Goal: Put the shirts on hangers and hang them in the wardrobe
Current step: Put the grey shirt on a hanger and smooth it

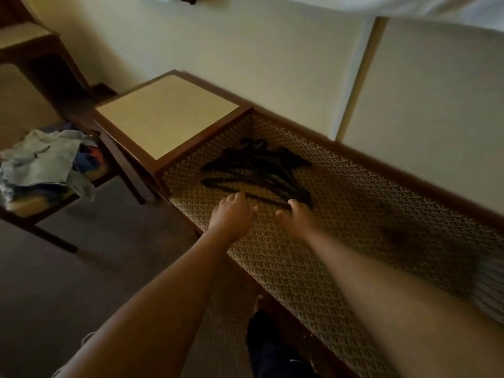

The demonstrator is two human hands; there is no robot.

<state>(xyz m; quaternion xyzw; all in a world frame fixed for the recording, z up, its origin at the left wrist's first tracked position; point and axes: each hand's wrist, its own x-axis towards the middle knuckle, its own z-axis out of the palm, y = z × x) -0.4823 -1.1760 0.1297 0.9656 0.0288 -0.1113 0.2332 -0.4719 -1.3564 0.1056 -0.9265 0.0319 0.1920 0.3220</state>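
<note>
Several black hangers (259, 170) lie in a loose pile on a woven cane bench (341, 214). Both of my arms stretch out over the bench toward them. My left hand (231, 214) rests palm down at the pile's near edge, its fingertips touching the nearest hanger's bar. My right hand (294, 214) is also at that bar, fingers curled down over its right end; the frame is too blurred to show a firm grip. A heap of pale blue and coloured shirts (46, 165) lies on a low seat at the far left. No wardrobe is identifiable.
A wood-framed side table with a cream top (169, 113) adjoins the bench on its left. Dark wooden furniture (41, 50) stands at the upper left. Behind the bench is a pale wall (245, 50). My leg in dark trousers (272, 350) shows below over dark floor.
</note>
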